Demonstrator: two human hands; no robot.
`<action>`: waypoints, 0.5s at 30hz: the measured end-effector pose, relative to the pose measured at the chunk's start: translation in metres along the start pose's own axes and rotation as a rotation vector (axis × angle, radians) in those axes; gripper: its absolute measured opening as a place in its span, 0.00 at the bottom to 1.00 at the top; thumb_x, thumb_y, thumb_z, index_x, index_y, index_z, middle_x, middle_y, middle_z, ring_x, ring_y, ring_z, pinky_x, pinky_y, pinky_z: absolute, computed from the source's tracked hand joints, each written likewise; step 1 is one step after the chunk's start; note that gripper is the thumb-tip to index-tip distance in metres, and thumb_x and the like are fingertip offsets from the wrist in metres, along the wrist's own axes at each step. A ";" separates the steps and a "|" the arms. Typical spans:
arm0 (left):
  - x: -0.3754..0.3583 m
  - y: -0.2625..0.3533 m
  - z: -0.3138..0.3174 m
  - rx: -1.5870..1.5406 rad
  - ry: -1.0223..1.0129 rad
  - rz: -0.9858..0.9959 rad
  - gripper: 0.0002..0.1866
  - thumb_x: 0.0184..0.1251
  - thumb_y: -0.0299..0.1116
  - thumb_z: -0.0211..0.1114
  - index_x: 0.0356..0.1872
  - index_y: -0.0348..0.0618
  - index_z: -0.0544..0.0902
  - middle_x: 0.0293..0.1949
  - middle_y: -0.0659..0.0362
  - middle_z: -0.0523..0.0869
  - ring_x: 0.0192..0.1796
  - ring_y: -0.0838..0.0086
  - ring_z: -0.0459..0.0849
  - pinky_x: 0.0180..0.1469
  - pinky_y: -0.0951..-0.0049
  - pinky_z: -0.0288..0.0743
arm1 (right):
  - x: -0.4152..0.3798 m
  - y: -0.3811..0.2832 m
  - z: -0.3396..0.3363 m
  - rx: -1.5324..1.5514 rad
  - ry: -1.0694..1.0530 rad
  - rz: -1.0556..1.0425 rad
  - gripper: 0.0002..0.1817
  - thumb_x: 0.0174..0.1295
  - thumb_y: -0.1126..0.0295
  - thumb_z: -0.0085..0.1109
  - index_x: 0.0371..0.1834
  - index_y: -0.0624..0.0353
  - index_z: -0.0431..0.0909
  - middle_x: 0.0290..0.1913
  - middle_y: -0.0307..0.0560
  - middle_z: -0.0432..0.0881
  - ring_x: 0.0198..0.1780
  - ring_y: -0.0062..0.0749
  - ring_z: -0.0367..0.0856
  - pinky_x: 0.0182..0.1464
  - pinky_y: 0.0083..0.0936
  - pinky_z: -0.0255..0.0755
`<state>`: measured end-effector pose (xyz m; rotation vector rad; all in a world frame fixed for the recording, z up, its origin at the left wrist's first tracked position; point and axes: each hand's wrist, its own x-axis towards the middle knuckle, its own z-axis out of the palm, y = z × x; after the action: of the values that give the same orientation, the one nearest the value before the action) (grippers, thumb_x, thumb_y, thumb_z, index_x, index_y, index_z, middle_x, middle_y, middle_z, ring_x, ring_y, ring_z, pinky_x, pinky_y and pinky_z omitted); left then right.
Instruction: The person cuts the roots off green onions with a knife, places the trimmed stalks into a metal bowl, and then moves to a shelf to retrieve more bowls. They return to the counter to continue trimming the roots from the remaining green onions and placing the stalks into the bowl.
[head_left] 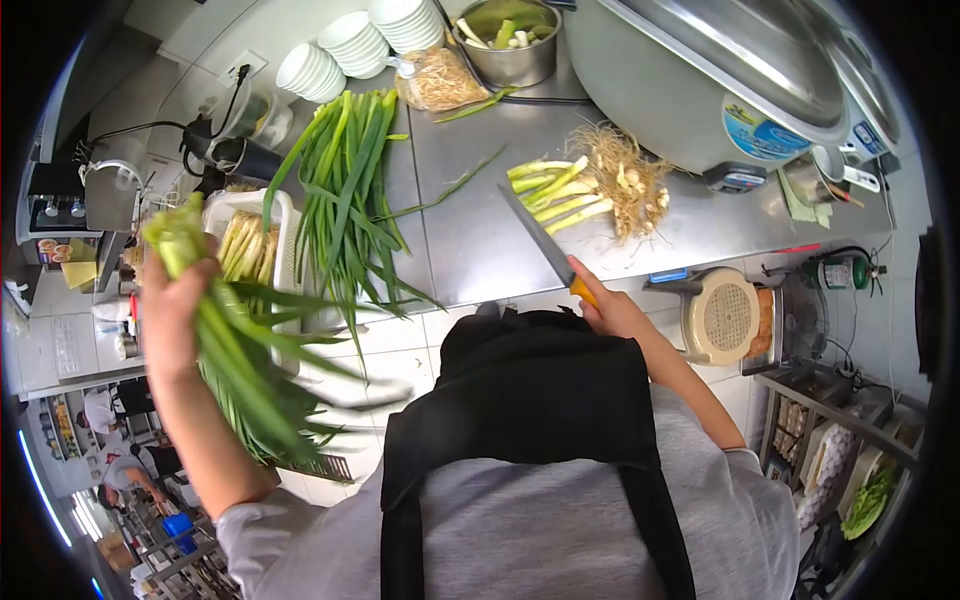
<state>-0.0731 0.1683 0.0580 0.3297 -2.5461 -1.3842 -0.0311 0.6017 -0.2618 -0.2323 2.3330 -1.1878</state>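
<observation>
a black apron (520,390) faces the steel counter (460,245). at the counter's front edge, the right hand (612,312) grips a knife (540,240), blade slanting over the counter, just beside rooted stalks (600,190). off the counter's left end, the left hand (178,310) is raised, wrapped around green onions (235,365), leaves trailing, a white basket (291,235) just beyond. loose leaves (345,190) crowd the counter's left part, some overhanging its front; white bowls (350,45), a steel pot (515,68) and a lidded vessel (640,90) line its back.
</observation>
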 end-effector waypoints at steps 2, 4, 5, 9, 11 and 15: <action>0.031 0.012 -0.029 -0.046 -0.131 0.042 0.22 0.61 0.32 0.66 0.56 0.37 0.78 0.41 0.57 0.84 0.39 0.75 0.82 0.43 0.75 0.77 | 0.003 -0.002 -0.002 -0.037 0.013 0.010 0.46 0.68 0.72 0.54 0.84 0.26 0.41 0.39 0.66 0.86 0.41 0.63 0.86 0.46 0.48 0.79; 0.072 0.014 -0.023 -0.008 -0.148 -0.024 0.21 0.62 0.34 0.66 0.56 0.38 0.78 0.39 0.58 0.84 0.36 0.75 0.82 0.40 0.74 0.77 | 0.005 -0.015 -0.003 -0.039 0.050 -0.021 0.47 0.68 0.73 0.54 0.84 0.26 0.41 0.38 0.64 0.86 0.38 0.61 0.86 0.44 0.48 0.79; 0.097 0.015 -0.016 0.028 -0.171 -0.088 0.21 0.63 0.35 0.67 0.56 0.38 0.78 0.38 0.59 0.83 0.34 0.75 0.82 0.37 0.74 0.77 | 0.008 -0.017 -0.003 -0.044 0.048 0.007 0.47 0.68 0.73 0.54 0.84 0.27 0.41 0.38 0.63 0.86 0.38 0.61 0.86 0.45 0.48 0.79; 0.236 -0.058 0.054 0.189 -0.361 -0.045 0.20 0.67 0.41 0.66 0.53 0.38 0.78 0.34 0.59 0.84 0.33 0.73 0.82 0.33 0.69 0.77 | 0.008 -0.042 0.005 -0.053 0.106 0.093 0.46 0.67 0.76 0.53 0.84 0.28 0.44 0.40 0.60 0.86 0.41 0.58 0.86 0.47 0.46 0.78; 0.314 -0.120 0.105 0.343 -0.381 0.018 0.33 0.58 0.48 0.72 0.54 0.26 0.81 0.47 0.44 0.88 0.44 0.62 0.88 0.47 0.62 0.81 | 0.008 -0.051 0.012 -0.038 0.151 0.131 0.46 0.66 0.77 0.53 0.84 0.29 0.45 0.41 0.60 0.87 0.42 0.57 0.86 0.47 0.45 0.78; 0.374 -0.204 0.194 0.796 -0.299 -0.050 0.56 0.52 0.60 0.72 0.71 0.22 0.64 0.64 0.35 0.79 0.65 0.51 0.81 0.67 0.57 0.73 | -0.002 -0.088 0.013 -0.102 0.178 0.233 0.47 0.62 0.79 0.53 0.83 0.29 0.50 0.40 0.56 0.86 0.37 0.51 0.85 0.46 0.40 0.78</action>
<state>-0.4684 0.1019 -0.1840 0.3254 -3.2611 -0.3755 -0.0294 0.5400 -0.1973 0.1133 2.4956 -1.0122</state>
